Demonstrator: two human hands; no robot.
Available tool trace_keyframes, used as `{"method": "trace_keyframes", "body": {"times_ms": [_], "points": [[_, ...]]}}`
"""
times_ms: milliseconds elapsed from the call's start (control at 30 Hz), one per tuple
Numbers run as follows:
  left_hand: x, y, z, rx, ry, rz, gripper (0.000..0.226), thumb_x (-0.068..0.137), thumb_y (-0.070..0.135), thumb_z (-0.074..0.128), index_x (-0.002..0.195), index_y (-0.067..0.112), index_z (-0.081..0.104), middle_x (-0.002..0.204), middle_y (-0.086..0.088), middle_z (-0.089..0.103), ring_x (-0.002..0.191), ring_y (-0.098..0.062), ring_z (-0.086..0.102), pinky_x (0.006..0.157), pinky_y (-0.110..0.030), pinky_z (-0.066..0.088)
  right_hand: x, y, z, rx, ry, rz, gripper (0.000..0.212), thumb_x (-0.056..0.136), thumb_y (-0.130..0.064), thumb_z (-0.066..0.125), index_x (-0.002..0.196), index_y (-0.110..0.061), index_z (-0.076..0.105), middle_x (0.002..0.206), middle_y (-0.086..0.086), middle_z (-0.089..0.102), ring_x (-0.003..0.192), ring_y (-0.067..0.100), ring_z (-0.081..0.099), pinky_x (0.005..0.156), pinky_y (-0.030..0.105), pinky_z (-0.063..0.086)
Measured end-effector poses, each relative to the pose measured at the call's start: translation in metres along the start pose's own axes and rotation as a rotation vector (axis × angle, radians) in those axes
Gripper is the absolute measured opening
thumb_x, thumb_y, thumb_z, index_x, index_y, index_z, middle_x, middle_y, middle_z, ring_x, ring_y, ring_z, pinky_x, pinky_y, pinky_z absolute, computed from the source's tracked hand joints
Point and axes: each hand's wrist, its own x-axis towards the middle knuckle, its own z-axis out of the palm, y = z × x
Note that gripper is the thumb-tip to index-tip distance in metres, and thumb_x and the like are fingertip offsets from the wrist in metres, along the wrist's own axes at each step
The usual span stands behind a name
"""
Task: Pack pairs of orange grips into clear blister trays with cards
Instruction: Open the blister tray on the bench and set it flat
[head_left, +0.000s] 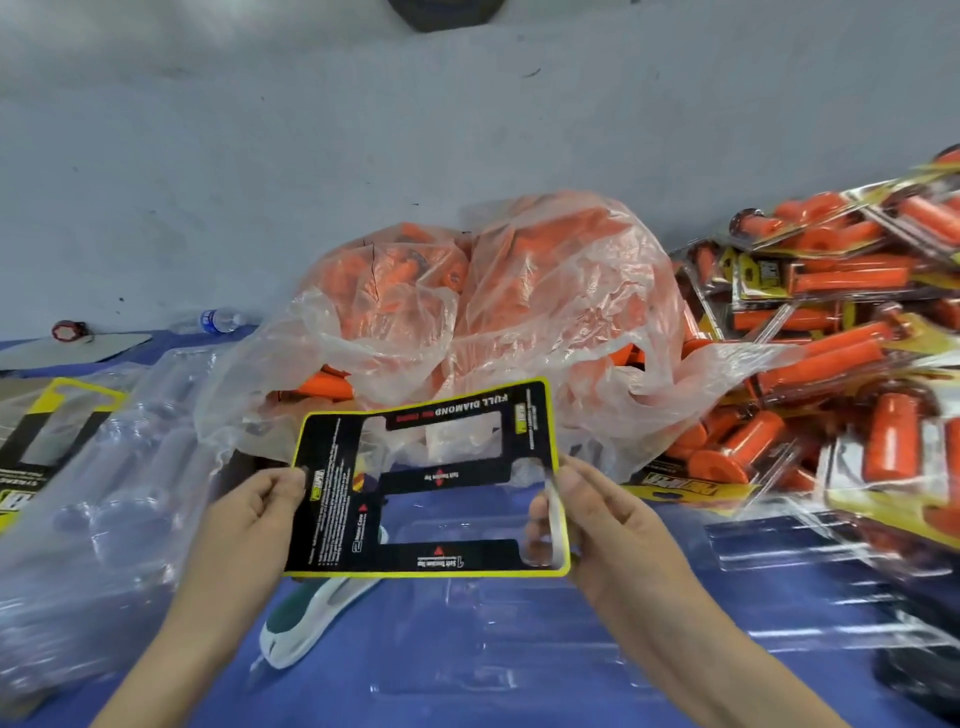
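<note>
A black card (343, 499) with a yellow border and cut-out windows is held flat above the blue table. My left hand (260, 504) pinches its left edge. My right hand (587, 499) pinches its right edge, and part of that hand shows through a window in the card. A clear blister tray (519, 618) lies open on the table under the card. Behind the card, a crumpled clear plastic bag (493, 312) holds loose orange grips (327, 387).
A heap of packed blister packs (841, 332) with orange grips fills the right side. Stacked empty clear trays (104, 499) and more cards (47, 431) lie at the left. A green and white stapler (306, 618) rests under the card. A water bottle (218, 319) lies at the back left.
</note>
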Motion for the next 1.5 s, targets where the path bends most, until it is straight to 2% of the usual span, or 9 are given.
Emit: {"method": "trace_keyframes", "body": {"times_ms": [267,467,667,867,967,1100,1167,1300,1500], "points": [[-0.005,-0.002,0.006,0.111,-0.093,-0.061,0.027,0.102,0.028,0.050,0.090,0.016,0.070,0.082,-0.003,0.075,0.082,-0.027,0.069,0.082,-0.045,0.052,-0.003,0.005,-0.012,0.037,-0.052,0.014,0.029,0.081,-0.036,0.065,0.087,-0.010,0.078,0.080,0.008,0.066,0.062,0.018,0.061,0.064,0.029,0.054],[-0.005,-0.001,0.007,0.104,-0.108,-0.080,0.028,0.102,0.026,0.049,0.087,0.016,0.070,0.077,-0.005,0.075,0.059,-0.009,0.066,0.047,-0.015,0.048,0.000,0.011,-0.016,0.150,-0.095,0.045,0.038,0.087,-0.032,0.061,0.113,-0.006,0.073,0.078,0.004,0.063,0.061,0.014,0.058,0.061,0.026,0.052],[-0.007,0.002,0.007,0.139,-0.141,-0.099,0.029,0.102,0.033,0.049,0.086,0.020,0.069,0.076,-0.003,0.075,0.075,-0.030,0.071,0.078,-0.045,0.054,-0.001,0.016,-0.015,0.250,-0.103,0.092,0.037,0.084,-0.028,0.064,0.110,-0.004,0.073,0.074,0.005,0.063,0.058,0.015,0.057,0.056,0.025,0.051],[-0.010,0.006,0.006,0.142,-0.107,-0.075,0.027,0.102,0.034,0.048,0.083,0.034,0.068,0.075,0.000,0.074,0.078,-0.028,0.071,0.082,-0.047,0.053,0.002,0.007,-0.017,-0.020,-0.014,-0.008,0.030,0.091,-0.007,0.056,0.103,-0.023,0.078,0.076,0.007,0.063,0.061,0.017,0.048,0.060,0.029,0.052],[-0.010,0.003,0.009,0.171,-0.081,-0.034,0.022,0.101,0.031,0.049,0.090,0.032,0.068,0.076,0.006,0.074,0.084,-0.026,0.070,0.080,-0.044,0.052,0.001,0.000,-0.018,-0.070,-0.102,0.017,0.035,0.080,-0.011,0.071,0.108,-0.032,0.076,0.080,0.005,0.064,0.071,0.022,0.036,0.066,0.029,0.051],[-0.026,0.016,0.026,0.451,0.060,0.250,0.030,0.100,0.032,0.050,0.128,0.020,0.055,0.118,0.006,0.061,0.115,-0.022,0.055,0.092,-0.035,0.043,-0.002,0.011,-0.016,-0.147,-0.130,0.049,0.036,0.094,-0.002,0.058,0.110,-0.029,0.075,0.083,0.004,0.069,0.072,0.013,0.059,0.069,0.030,0.055],[-0.044,0.034,0.038,0.419,-0.022,0.432,0.028,0.098,0.044,0.050,0.118,0.026,0.058,0.118,0.011,0.057,0.114,-0.012,0.052,0.096,-0.029,0.040,-0.002,0.018,-0.012,-0.187,-0.122,0.060,0.040,0.094,0.001,0.056,0.122,-0.026,0.067,0.085,0.006,0.070,0.076,0.015,0.063,0.070,0.032,0.056],[-0.082,0.052,0.064,0.258,-0.407,0.323,0.050,0.077,0.080,0.049,0.114,0.046,0.050,0.113,0.028,0.059,0.106,0.006,0.058,0.083,-0.023,0.050,-0.003,0.026,-0.006,-0.227,-0.145,0.032,0.051,0.079,-0.009,0.067,0.125,-0.028,0.062,0.086,0.006,0.071,0.073,0.015,0.065,0.067,0.029,0.055],[-0.088,0.050,0.076,0.319,-0.497,0.391,0.046,0.080,0.066,0.045,0.123,0.056,0.034,0.115,0.034,0.056,0.108,0.008,0.056,0.090,-0.027,0.049,-0.003,0.027,-0.013,-0.322,-0.105,0.000,0.039,0.076,-0.029,0.079,0.113,-0.036,0.070,0.088,0.024,0.061,0.083,0.023,0.062,0.072,0.038,0.049]]}}
